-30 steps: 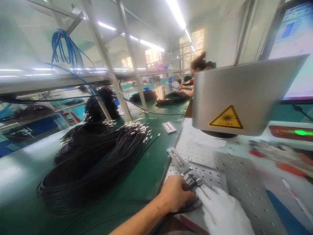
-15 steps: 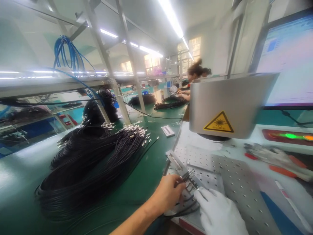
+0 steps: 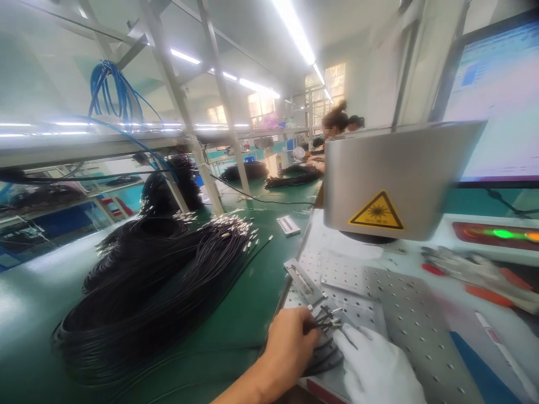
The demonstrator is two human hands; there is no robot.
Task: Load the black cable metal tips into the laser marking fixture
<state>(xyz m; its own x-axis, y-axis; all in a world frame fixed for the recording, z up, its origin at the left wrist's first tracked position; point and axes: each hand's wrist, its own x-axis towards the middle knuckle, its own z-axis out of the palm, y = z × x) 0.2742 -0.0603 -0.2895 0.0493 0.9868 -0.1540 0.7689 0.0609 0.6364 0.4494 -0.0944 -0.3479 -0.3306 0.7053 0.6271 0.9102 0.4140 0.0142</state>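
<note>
My bare left hand (image 3: 292, 342) is closed around several black cables (image 3: 326, 356), whose metal-tipped ends (image 3: 330, 317) stick out beyond the fingers in a loose bunch. My right hand (image 3: 377, 362), in a white glove, has its fingertips pinched against the same bunch from the right. Just past the cable ends, a slotted metal fixture (image 3: 304, 280) lies at an angle on the perforated metal plate (image 3: 415, 320). Palm and fingers hide part of the cables and the fixture's near end.
A grey machine head (image 3: 383, 179) with a laser warning label overhangs the plate. Left lies a big coil of black cables (image 3: 155, 292) on the green table (image 3: 236, 331). Work gloves (image 3: 480, 275), a white pen (image 3: 501, 353) and a monitor (image 3: 501, 106) are at right. Another person sits further back.
The cable ends, spread along the fixture before, are now gathered in a bunch between my hands. My left hand has shifted slightly right and down; the right hand has barely moved.
</note>
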